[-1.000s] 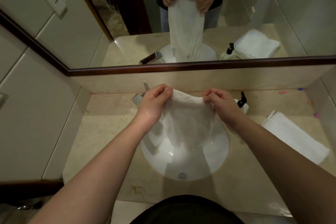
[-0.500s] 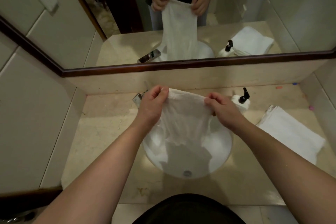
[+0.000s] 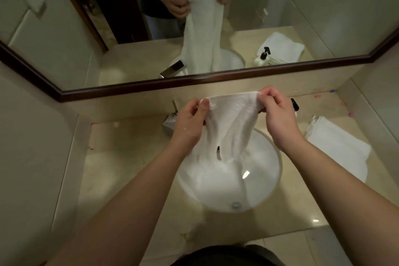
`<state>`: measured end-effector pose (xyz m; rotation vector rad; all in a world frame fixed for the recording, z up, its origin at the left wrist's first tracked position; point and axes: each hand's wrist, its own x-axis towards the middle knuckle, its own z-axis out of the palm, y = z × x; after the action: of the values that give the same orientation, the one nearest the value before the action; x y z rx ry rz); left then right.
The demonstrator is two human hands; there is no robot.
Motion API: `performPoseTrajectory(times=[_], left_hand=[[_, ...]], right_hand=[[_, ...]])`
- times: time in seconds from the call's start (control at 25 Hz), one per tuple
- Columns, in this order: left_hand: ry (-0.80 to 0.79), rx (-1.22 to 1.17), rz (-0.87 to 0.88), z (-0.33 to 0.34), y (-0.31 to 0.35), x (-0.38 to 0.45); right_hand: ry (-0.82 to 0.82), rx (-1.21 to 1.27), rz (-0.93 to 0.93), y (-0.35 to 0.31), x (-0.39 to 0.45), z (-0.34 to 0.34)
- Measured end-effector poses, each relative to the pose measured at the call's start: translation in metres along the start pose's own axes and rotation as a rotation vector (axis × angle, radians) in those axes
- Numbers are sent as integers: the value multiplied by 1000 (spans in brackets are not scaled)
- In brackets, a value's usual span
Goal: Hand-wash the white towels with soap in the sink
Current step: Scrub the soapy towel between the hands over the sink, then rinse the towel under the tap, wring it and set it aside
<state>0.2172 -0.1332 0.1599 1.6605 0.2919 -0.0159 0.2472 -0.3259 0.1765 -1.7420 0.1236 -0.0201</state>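
Note:
A wet white towel (image 3: 232, 124) hangs by its top edge above the round white sink (image 3: 269, 188), its lower end drooping into the bowl. My left hand (image 3: 191, 124) pinches the towel's left corner. The right corner is pinched by my right hand (image 3: 278, 119), held slightly higher. The drain (image 3: 235, 204) shows at the near side of the bowl. A soap pump bottle (image 3: 295, 104) stands behind my right hand, mostly hidden. The chrome faucet (image 3: 169, 123) is partly hidden behind my left hand.
A folded white towel (image 3: 339, 147) lies on the beige marble counter (image 3: 121, 170) to the right of the sink. A dark-framed mirror (image 3: 151, 84) runs along the back wall. Side walls close in on left and right. Small coloured bits lie at the counter's far right.
Both hands have lifted the towel higher and drawn its top edge wider apart, right hand rising more. The towel's lower end has come up out of the bowl somewhat.

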Motion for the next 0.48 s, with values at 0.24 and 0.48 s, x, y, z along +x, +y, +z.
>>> performPoseTrajectory(times=[0.24, 0.48], left_hand=[[-54, -48, -94, 4, -47, 16], [28, -68, -303, 32, -145, 27]], right_hand=[[68, -48, 85, 44, -6, 14], [2, -208, 199, 137, -1, 18]])
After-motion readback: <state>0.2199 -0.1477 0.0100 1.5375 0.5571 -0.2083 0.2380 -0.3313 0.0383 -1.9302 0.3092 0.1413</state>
